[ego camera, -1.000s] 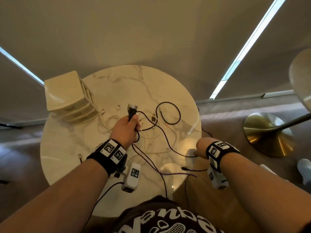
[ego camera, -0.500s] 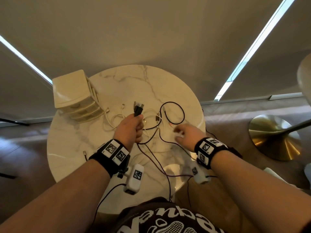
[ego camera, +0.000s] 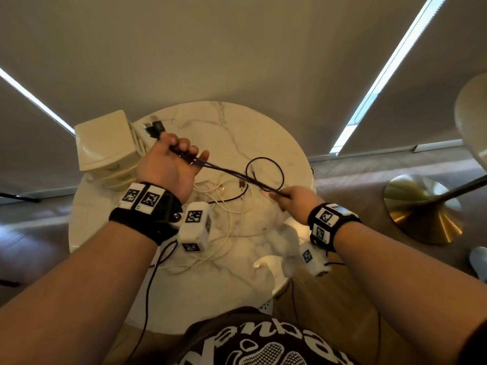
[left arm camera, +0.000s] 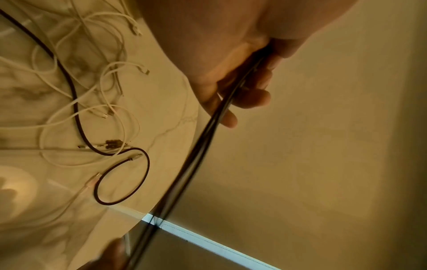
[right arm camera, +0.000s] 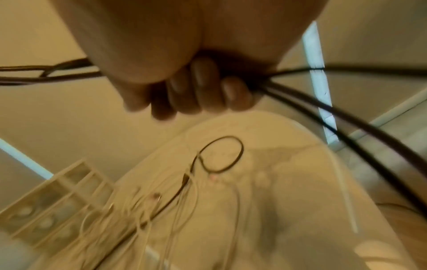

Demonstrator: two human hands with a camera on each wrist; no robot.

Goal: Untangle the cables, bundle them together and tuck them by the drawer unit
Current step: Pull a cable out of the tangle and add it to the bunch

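My left hand (ego camera: pixel 174 159) is raised over the round marble table (ego camera: pixel 184 293) and grips a bunch of dark cables (ego camera: pixel 226 169) near their plugs (ego camera: pixel 154 127). The strands run taut to my right hand (ego camera: pixel 287 196), which is closed around them lower down. In the left wrist view the fingers (left arm camera: pixel 249 96) curl round the dark cables (left arm camera: pixel 196 149). The right wrist view shows curled fingers (right arm camera: pixel 203 91) with dark cables (right arm camera: pixel 346 117) leaving on both sides. White cables (ego camera: pixel 232 206) and a black looped cable (ego camera: pixel 266 172) lie tangled on the table. The cream drawer unit (ego camera: pixel 105 146) stands at the table's far left.
A brass lamp base (ego camera: pixel 421 209) stands on the wooden floor to the right, beside another round table (ego camera: pixel 474 114). Blinds with bright gaps fill the background. The table's edge (ego camera: pixel 290 277) is close to my body.
My left hand has lifted the dark cables up and to the left, towards the drawer unit. My right hand came in from the table's right edge, took hold of the strands and drew them taut.
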